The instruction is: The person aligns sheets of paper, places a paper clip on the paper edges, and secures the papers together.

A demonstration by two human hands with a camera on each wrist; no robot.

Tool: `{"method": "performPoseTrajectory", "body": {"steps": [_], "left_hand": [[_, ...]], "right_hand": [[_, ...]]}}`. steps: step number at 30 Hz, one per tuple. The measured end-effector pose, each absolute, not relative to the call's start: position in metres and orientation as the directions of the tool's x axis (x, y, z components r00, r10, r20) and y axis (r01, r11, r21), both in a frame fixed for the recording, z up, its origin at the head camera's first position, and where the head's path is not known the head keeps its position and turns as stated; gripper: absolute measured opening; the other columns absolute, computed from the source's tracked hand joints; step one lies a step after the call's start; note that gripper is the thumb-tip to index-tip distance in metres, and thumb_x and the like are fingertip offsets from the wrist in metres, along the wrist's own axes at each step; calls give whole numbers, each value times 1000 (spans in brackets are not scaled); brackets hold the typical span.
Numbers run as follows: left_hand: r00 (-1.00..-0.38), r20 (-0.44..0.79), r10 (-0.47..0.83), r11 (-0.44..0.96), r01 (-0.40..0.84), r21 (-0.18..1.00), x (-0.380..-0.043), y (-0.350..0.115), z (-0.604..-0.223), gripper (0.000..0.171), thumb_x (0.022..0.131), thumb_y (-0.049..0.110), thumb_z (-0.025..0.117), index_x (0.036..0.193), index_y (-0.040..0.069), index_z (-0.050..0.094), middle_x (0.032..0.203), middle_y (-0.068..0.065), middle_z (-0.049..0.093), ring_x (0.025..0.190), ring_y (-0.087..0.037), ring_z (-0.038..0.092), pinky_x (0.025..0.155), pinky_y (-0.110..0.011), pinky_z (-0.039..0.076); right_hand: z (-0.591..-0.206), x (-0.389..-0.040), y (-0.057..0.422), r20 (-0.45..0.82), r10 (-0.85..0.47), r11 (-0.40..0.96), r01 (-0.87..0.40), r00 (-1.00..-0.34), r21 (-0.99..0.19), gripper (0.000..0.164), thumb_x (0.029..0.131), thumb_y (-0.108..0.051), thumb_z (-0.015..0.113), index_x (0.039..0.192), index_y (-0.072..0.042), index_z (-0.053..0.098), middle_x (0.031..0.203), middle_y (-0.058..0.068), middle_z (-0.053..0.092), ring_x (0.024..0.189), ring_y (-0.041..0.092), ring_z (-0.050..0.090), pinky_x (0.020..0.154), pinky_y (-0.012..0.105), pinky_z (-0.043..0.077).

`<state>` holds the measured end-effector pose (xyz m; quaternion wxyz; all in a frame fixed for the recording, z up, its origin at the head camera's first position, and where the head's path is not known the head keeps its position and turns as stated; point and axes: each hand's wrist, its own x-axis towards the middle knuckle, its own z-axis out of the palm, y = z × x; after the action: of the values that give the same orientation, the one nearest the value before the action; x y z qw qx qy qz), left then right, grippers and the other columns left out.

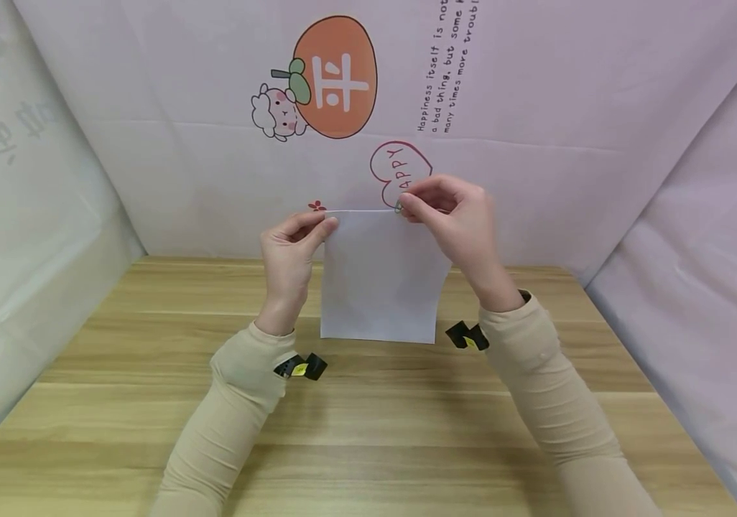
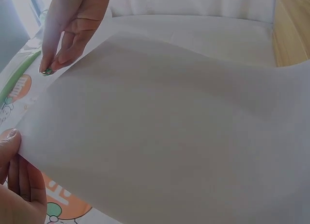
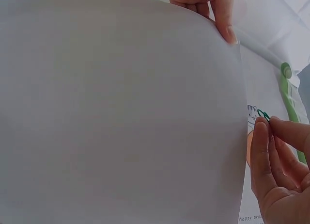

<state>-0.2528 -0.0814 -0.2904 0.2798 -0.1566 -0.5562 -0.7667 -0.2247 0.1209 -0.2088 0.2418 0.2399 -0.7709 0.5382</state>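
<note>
A white sheet of paper (image 1: 378, 283) hangs upright over the table in the head view, its lower end above the wood. My left hand (image 1: 286, 255) pinches its top left corner between thumb and fingers. Between the thumb and fingertips of my right hand (image 1: 465, 219) is a small green paper clip (image 3: 263, 114), with a wire loop sticking out. That clip is close to the paper's top edge; in the right wrist view a small gap separates them. Much of both wrist views is filled by the sheet, which curves slightly.
Below lies a wood-grain table (image 1: 368, 431). A pale printed cloth (image 1: 213, 165) with an orange fruit drawing and lettering hangs behind it, and more pale cloth walls stand at both sides. Black camera mounts (image 1: 467, 336) stick out from the sleeves.
</note>
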Motion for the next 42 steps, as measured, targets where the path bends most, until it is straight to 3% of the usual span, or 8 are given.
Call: {"method": "performPoseTrajectory", "body": {"steps": [4, 8, 11, 17, 27, 35, 42], "left_hand": [[-802, 538, -260, -254, 594, 763, -252, -81, -290, 13, 74, 2, 78, 86, 1, 75, 77, 4, 71, 71, -9, 65, 68, -20, 54], [-798, 541, -265, -262, 600, 756, -252, -81, -290, 12, 74, 1, 78, 82, 9, 76, 77, 4, 71, 70, -8, 64, 66, -19, 52], [-793, 547, -266, -253, 605, 755, -252, -81, -290, 11, 74, 1, 78, 85, 2, 75, 76, 5, 71, 68, -7, 64, 64, -17, 51], [-785, 560, -263, -214, 614, 760, -253, -80, -293, 28, 76, 3, 77, 94, -15, 67, 77, 7, 70, 66, -6, 62, 63, -17, 51], [-791, 554, -258, -225, 607, 762, -251, -78, -292, 29, 75, 3, 77, 95, -15, 68, 78, 5, 71, 70, -7, 64, 67, -19, 53], [-794, 547, -265, -229, 603, 764, -250, -77, -291, 30, 75, 2, 78, 95, -17, 66, 79, 6, 71, 72, -8, 65, 69, -20, 54], [-796, 542, -269, -236, 600, 764, -251, -76, -291, 29, 74, 1, 78, 95, -16, 67, 79, 5, 70, 73, -9, 65, 70, -20, 54]], "right_hand": [[-208, -225, 116, 636, -104, 315, -632, -765, -708, 14, 82, -4, 71, 90, 7, 69, 82, 20, 69, 69, 19, 67, 69, 25, 56], [-209, -228, 113, 646, -100, 329, -638, -757, -696, 14, 82, -6, 72, 90, 5, 70, 82, 21, 69, 69, 20, 67, 69, 24, 56], [-214, -236, 113, 651, -96, 338, -640, -753, -690, 14, 82, -10, 73, 90, 1, 71, 81, 16, 70, 69, 16, 67, 69, 24, 56], [-224, -252, 114, 671, -97, 348, -657, -735, -669, 15, 82, -21, 75, 89, -7, 73, 79, 5, 71, 69, 9, 67, 71, 23, 55], [-222, -247, 106, 681, -88, 394, -653, -727, -647, 14, 82, -17, 75, 90, -5, 73, 80, 8, 72, 68, 10, 67, 70, 21, 54], [-207, -224, 96, 667, -87, 451, -627, -739, -635, 14, 83, -8, 72, 91, 3, 72, 83, 16, 72, 72, 21, 68, 69, 19, 53], [-206, -221, 93, 664, -94, 461, -624, -742, -631, 14, 83, -9, 73, 92, 1, 72, 83, 14, 72, 72, 18, 67, 68, 18, 52]]}}
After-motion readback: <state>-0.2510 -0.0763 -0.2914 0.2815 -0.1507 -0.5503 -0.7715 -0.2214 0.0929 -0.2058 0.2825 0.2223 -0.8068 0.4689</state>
